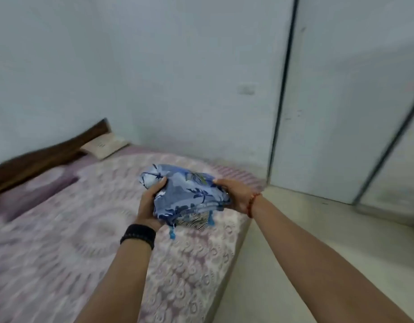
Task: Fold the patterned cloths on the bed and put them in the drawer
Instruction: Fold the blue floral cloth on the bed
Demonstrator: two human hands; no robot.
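**Over the bed corner, a folded stack held in both hands**

Between the two hands sits the bundle, and the fingers tell it first. Left fingers (159, 183) curl up over the near-left edge of the cloths (189, 194), thumb side wrapped round, pinching the layers together. Right fingers are mostly tucked under the far-right edge; only the thumb shows on top, pressing down, so I can't say how the others lie. Left hand (150, 203) has a black band (138, 236) at the wrist, right hand (234, 194) a red bead bracelet (252, 203).

The cloths look like blue leaf-print on top, with something striped peeking out underneath and blue tassels (172, 233) dangling off the near edge. The stack is held just above the bed (84, 229), near its corner by the floor, and I can't be sure it's fully clear of the cover. One end, by the left fingers, bulges in a loose wad rather than a flat fold.

By my read the folding is finished, or nearly, and this is the carry: lifting the stack off to take it to the drawer. No drawer in sight from here, only pale panels (341, 113) to the right, maybe wardrobe doors. Next move needs both hands squeezing evenly so the layers don't slide, the tassels kept from snagging, and a turn toward wherever that drawer is. One hand will have to come free to open it if it's closed.
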